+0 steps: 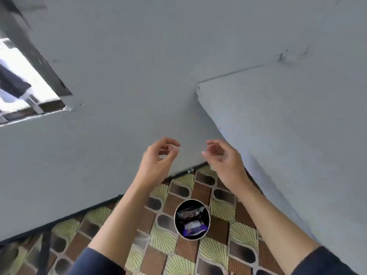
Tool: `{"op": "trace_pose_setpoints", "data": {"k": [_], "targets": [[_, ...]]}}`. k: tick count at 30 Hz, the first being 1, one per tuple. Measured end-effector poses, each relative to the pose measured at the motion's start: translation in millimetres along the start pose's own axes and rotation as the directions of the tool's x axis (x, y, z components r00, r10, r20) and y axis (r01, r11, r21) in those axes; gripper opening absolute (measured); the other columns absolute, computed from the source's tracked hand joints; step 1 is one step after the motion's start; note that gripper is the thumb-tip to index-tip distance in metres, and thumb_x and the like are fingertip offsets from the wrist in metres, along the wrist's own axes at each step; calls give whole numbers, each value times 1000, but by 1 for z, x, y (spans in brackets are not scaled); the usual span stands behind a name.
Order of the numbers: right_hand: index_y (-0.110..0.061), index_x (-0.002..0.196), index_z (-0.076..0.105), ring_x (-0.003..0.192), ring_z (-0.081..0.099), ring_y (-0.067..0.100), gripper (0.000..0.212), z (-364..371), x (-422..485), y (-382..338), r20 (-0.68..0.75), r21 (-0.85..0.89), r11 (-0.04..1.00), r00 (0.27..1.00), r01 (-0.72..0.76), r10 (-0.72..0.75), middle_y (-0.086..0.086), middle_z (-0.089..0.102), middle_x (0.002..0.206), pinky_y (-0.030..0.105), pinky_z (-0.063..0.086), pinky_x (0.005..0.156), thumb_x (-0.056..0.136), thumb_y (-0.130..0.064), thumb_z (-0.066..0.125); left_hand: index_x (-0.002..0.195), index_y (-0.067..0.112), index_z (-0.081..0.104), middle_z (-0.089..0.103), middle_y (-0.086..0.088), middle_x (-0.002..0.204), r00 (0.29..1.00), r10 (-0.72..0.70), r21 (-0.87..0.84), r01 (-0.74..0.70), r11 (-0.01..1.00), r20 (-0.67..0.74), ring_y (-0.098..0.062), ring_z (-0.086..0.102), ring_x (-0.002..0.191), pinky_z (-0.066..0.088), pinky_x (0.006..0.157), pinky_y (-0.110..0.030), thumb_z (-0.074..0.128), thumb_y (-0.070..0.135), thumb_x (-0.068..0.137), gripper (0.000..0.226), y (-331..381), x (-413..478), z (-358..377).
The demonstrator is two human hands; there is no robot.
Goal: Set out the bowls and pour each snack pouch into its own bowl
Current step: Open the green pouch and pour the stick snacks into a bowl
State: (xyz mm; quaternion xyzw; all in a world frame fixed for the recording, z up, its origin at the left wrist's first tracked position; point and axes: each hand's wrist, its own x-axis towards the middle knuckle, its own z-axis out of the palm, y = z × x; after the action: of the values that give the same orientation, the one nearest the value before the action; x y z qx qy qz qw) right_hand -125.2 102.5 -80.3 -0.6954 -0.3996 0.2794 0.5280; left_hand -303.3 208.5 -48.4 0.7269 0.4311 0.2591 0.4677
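Both hands raised, left hand (158,155) and right hand (224,157) loosely curled, empty, above bowl (192,219)

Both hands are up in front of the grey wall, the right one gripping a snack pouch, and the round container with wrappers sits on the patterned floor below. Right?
Not quite. In the head view the right hand holds nothing; its fingers are loosely curled and empty, like the left hand. The rest stands: both hands are raised before the grey wall, and the round container holding wrappers sits on the patterned floor below.
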Motion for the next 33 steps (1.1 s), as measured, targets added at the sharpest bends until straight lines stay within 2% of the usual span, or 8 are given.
{"op": "trace_pose_setpoints", "data": {"k": [3, 9, 11, 16, 20, 25, 29, 33], "targets": [[-31, 103, 68, 96, 66, 11, 17, -44, -9, -48, -124, 24, 997, 990, 71, -67, -7, 68, 93, 50, 57, 88, 91, -22, 75, 97, 30, 70, 68, 1, 89, 989, 138, -25, -137, 990, 53, -16, 66, 87, 56, 81, -32, 60, 25, 101, 12, 65, 1, 5], [-28, 104, 67, 97, 67, 10, 13, -157, -51, -92, -381, -16, 987, 912, 161, -155, -11, 70, 92, 34, 56, 84, 92, -25, 73, 94, 33, 69, 67, -1, 88, 909, 360, -122, -341, 932, 211, -19, 66, 87, 54, 79, -31, 62, 21, 100, 16, 170, 4, 75], [-29, 103, 68, 96, 67, 10, 13, -200, -71, -94, -467, -32, 986, 870, 161, -157, -10, 70, 91, 33, 54, 82, 92, -24, 73, 92, 34, 70, 68, 3, 86, 868, 423, -146, -398, 906, 261, -17, 66, 86, 51, 76, -28, 63, 20, 99, 17, 201, 1, 111], [-30, 98, 68, 94, 67, 10, 12, -312, -135, -87, -664, -92, 986, 728, 142, -167, -8, 70, 92, 39, 53, 84, 91, -23, 75, 91, 33, 70, 67, 6, 85, 744, 548, -238, -494, 836, 381, -13, 66, 85, 50, 74, -23, 64, 21, 99, 15, 275, -28, 216], [-25, 92, 68, 88, 67, 5, 9, -396, -184, -73, -772, -144, 985, 613, 91, -170, -12, 71, 90, 36, 51, 82, 90, -19, 75, 90, 33, 70, 67, 11, 85, 654, 603, -315, -515, 797, 457, -12, 67, 88, 48, 74, -20, 64, 23, 99, 14, 326, -60, 303], [-19, 90, 69, 87, 66, 10, 7, -485, -224, -49, -829, -203, 979, 529, 20, -183, -5, 72, 91, 31, 51, 80, 90, -16, 75, 92, 29, 71, 67, 13, 85, 567, 635, -361, -527, 769, 526, -8, 65, 87, 46, 73, -18, 64, 24, 99, 11, 373, -91, 402], [-19, 91, 69, 89, 66, 10, 6, -535, -236, -23, -842, -225, 973, 513, -51, -168, -4, 71, 93, 31, 51, 79, 90, -17, 74, 92, 28, 71, 69, 10, 88, 540, 623, -341, -534, 773, 567, -6, 63, 85, 45, 74, -19, 64, 24, 98, 10, 391, -96, 465], [-25, 93, 68, 99, 63, 6, 6, -569, -231, 3, -860, -262, 958, 479, -121, -175, -7, 69, 100, 32, 51, 85, 91, -21, 73, 95, 30, 69, 67, 7, 96, 561, 602, -290, -548, 784, 568, -3, 62, 91, 42, 75, -18, 65, 23, 98, 9, 394, -83, 515]]}}
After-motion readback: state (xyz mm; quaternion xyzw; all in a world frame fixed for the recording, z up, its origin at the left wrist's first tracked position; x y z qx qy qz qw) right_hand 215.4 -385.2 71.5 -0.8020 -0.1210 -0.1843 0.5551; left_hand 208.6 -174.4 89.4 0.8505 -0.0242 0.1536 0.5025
